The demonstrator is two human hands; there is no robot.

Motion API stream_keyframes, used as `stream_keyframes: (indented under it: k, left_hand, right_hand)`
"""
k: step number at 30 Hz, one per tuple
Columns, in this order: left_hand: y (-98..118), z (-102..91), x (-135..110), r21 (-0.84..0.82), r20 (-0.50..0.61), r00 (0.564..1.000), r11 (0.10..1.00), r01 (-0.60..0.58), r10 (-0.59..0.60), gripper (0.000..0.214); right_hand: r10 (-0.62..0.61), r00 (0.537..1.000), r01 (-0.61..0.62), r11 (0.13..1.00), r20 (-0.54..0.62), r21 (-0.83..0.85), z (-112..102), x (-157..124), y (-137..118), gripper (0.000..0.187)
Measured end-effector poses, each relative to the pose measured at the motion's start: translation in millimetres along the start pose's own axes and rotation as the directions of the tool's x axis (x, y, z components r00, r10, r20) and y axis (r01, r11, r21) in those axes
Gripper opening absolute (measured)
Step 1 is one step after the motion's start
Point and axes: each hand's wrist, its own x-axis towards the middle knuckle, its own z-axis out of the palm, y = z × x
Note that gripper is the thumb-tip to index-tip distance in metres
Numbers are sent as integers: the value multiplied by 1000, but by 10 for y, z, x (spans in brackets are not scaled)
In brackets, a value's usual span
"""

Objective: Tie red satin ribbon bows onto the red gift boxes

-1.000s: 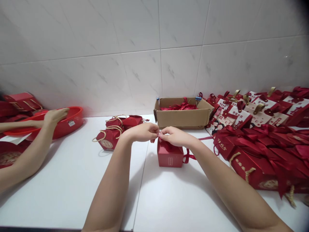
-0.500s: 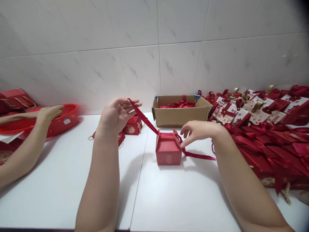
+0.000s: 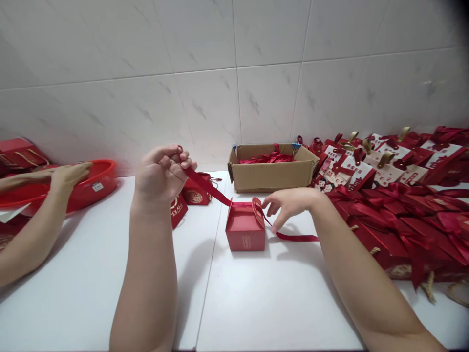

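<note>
A small red gift box (image 3: 245, 230) stands on the white table (image 3: 256, 303) in front of me. A dark red ribbon (image 3: 207, 185) runs through its top. My left hand (image 3: 161, 172) is raised to the left of the box, fingers closed on one end of the ribbon and holding it taut. My right hand (image 3: 287, 204) is just right of the box top, fingers pinching the ribbon there. The other ribbon end (image 3: 298, 237) trails flat on the table to the right.
An open cardboard box (image 3: 271, 174) with red ribbons stands behind. Several finished red gift boxes (image 3: 395, 205) fill the right side. Two red boxes with rope handles (image 3: 190, 195) sit behind my left hand. Another person's hand (image 3: 68, 175) rests on a red basin (image 3: 97, 185) at the far left.
My hands were together at the box top; my left hand has pulled the ribbon up and to the left, then closed on it. My right hand stays by the box.
</note>
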Motion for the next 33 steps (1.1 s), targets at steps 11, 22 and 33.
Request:
stream_keyframes:
  k: [11,22,33]
  left_hand:
    - [-82,-82,-94,941,193,859,339,-24,-475,39]
    - [-44,16,-156,853,469,732,468,-231,-494,38]
    - [76,83,-273,667,336,897,745,-11,-287,31]
  right_hand:
    - [111,990,-121,985,-82,-119,-41,-57,45,17]
    - [301,858,-346,937,-417,-36,-216,-408,98,23]
    - [111,792,29,975,-600,219,-218,-614,-6,22]
